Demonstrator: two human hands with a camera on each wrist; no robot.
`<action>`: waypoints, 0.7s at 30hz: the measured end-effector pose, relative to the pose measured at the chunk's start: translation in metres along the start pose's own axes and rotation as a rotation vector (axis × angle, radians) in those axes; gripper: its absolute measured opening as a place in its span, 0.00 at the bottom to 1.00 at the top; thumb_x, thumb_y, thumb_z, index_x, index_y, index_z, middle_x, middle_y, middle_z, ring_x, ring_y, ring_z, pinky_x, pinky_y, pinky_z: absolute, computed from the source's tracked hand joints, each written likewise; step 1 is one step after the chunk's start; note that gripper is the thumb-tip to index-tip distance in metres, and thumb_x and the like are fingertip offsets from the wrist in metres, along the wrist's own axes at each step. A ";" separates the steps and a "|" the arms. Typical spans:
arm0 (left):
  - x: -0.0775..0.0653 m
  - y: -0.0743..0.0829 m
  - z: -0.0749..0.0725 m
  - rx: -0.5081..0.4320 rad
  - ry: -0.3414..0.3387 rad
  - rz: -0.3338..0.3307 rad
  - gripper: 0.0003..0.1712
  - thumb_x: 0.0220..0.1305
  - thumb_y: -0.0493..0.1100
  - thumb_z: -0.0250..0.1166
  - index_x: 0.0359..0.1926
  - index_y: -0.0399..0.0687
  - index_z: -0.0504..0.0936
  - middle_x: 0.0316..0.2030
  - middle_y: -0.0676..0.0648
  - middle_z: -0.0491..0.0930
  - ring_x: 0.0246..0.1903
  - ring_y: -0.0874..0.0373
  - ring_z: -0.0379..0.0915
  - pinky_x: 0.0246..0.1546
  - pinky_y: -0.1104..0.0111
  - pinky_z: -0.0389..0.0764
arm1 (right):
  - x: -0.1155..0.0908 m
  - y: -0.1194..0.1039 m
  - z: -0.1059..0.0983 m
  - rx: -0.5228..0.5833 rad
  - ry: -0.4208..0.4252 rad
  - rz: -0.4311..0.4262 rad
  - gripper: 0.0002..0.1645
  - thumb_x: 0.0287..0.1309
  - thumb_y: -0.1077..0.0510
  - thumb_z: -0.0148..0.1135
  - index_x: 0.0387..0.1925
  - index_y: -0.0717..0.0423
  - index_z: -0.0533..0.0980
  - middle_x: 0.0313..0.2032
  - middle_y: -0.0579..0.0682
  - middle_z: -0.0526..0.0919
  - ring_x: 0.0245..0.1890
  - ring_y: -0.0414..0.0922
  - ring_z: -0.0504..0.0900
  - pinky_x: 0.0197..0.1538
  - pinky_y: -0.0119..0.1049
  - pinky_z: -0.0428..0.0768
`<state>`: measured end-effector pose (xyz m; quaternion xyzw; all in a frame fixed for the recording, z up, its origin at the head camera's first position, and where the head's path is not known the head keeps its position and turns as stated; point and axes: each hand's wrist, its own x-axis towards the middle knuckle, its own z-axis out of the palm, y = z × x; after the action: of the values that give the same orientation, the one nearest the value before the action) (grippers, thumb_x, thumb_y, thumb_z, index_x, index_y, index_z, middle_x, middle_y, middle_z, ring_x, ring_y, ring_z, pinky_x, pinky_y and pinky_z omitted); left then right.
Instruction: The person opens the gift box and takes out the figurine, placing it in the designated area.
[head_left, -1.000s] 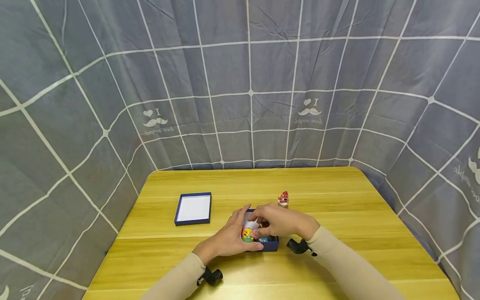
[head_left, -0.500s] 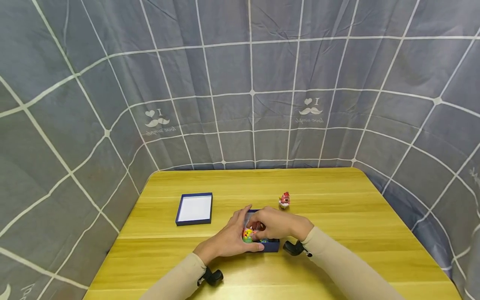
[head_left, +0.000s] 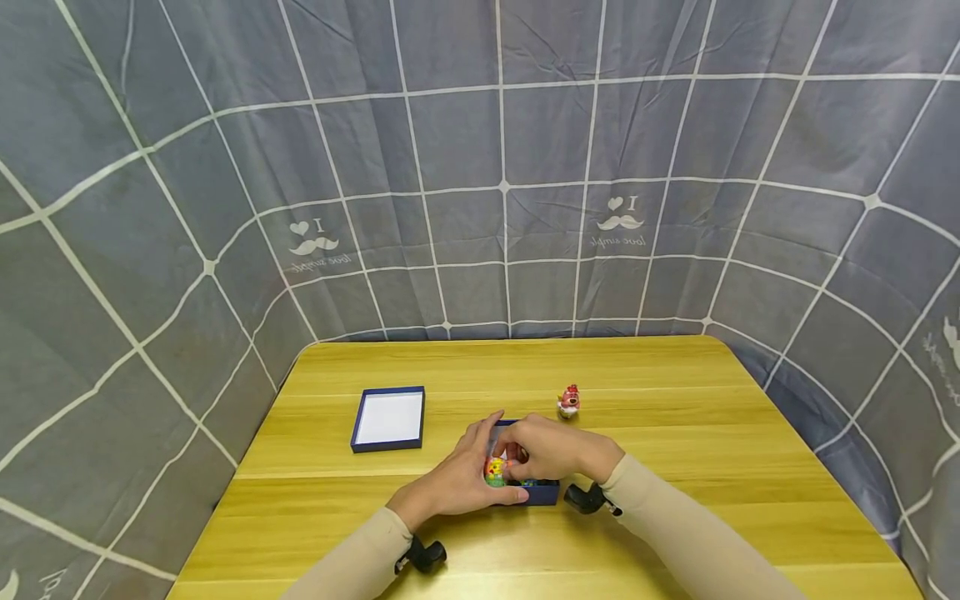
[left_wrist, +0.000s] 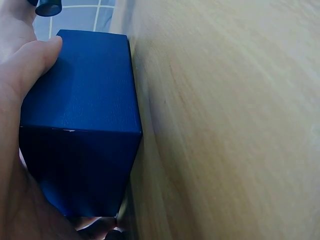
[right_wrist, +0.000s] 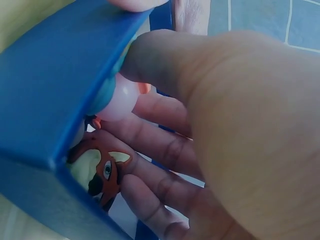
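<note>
"Where does the box (head_left: 542, 495) stand?"
"On the table (head_left: 645, 533), before me. My left hand (head_left: 457, 479) lies along its left side; my right hand (head_left: 555, 446) reaches inside, one figurine (right_wrist: 125, 100) between thumb and fingers, other figurines (head_left: 494, 469) next to it."
"And the lid (head_left: 388, 417)?"
"Left of the box, on the table."
"And behind?"
"A lone figurine (head_left: 568, 402), to the box's right; beyond the table, the curtain (head_left: 465, 225)."

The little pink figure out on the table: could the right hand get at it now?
Likely yes: the pink figure stands on the table just beyond the right hand, with nothing between them. But that hand reaches into the blue box, so it would probably lift out first.
</note>
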<state>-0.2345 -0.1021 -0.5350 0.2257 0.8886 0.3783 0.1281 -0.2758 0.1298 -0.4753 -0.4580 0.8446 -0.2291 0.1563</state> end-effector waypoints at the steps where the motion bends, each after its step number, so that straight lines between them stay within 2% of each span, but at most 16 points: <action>1: 0.000 0.000 0.000 0.000 0.000 0.000 0.76 0.69 0.77 0.78 0.98 0.60 0.40 0.93 0.36 0.53 0.90 0.29 0.57 0.81 0.31 0.75 | 0.000 0.000 0.000 0.000 0.001 -0.002 0.13 0.81 0.61 0.72 0.60 0.60 0.90 0.36 0.42 0.91 0.28 0.25 0.78 0.37 0.23 0.81; 12: 0.000 0.001 0.000 0.010 0.006 -0.014 0.77 0.68 0.79 0.78 0.98 0.62 0.39 0.92 0.35 0.54 0.88 0.33 0.63 0.80 0.32 0.76 | -0.005 0.000 -0.007 -0.032 0.032 0.018 0.06 0.79 0.58 0.78 0.50 0.56 0.90 0.39 0.41 0.91 0.34 0.27 0.78 0.42 0.25 0.82; 16: 0.000 0.002 -0.001 0.013 0.012 -0.014 0.78 0.67 0.78 0.79 0.98 0.61 0.40 0.91 0.35 0.56 0.84 0.36 0.67 0.78 0.34 0.79 | -0.009 0.003 -0.011 -0.020 0.051 0.022 0.07 0.77 0.59 0.79 0.51 0.57 0.90 0.43 0.45 0.93 0.38 0.28 0.81 0.46 0.27 0.85; 21: 0.000 0.004 -0.001 0.005 0.010 -0.025 0.77 0.66 0.78 0.79 0.98 0.62 0.41 0.91 0.35 0.55 0.84 0.37 0.67 0.78 0.35 0.79 | -0.012 0.007 -0.014 -0.013 0.075 0.019 0.09 0.76 0.65 0.78 0.53 0.59 0.90 0.45 0.49 0.95 0.41 0.32 0.88 0.49 0.28 0.89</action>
<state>-0.2334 -0.1005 -0.5316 0.2131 0.8928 0.3757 0.1276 -0.2809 0.1470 -0.4664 -0.4421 0.8557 -0.2390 0.1236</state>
